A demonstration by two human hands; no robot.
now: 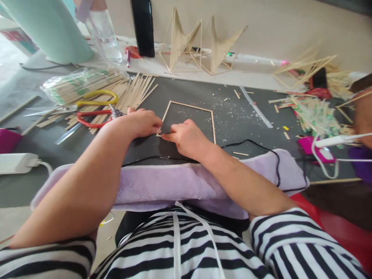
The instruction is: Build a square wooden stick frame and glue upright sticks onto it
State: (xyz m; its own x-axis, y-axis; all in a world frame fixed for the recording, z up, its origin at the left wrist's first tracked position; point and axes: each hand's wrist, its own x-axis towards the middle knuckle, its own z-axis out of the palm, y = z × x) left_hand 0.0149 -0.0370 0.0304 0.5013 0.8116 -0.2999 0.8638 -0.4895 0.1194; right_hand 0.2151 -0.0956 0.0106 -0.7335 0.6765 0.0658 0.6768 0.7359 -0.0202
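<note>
A four-sided frame of thin wooden sticks (190, 105) lies flat on the dark grey tabletop. At its near left corner, the fingertips of my left hand (142, 124) are pressed together on the stick. My right hand (188, 137) meets the same corner from the other side, its index finger stretched to the joint and its other fingers curled in. The lower edge of the frame is mostly hidden behind my right hand and forearm. Left of my left hand, a glue gun's dark tip is not clear, but scissors with red and yellow handles (97, 97) lie on loose sticks (136, 93).
Two finished-looking stick models (183, 42) stand by the wall, near a black phone (143, 29) and a water bottle (103, 37). Wood scraps litter the table's right side. A black cable (250, 141) crosses a lilac cushion (162, 180). Another person's hand (363, 116) shows far right.
</note>
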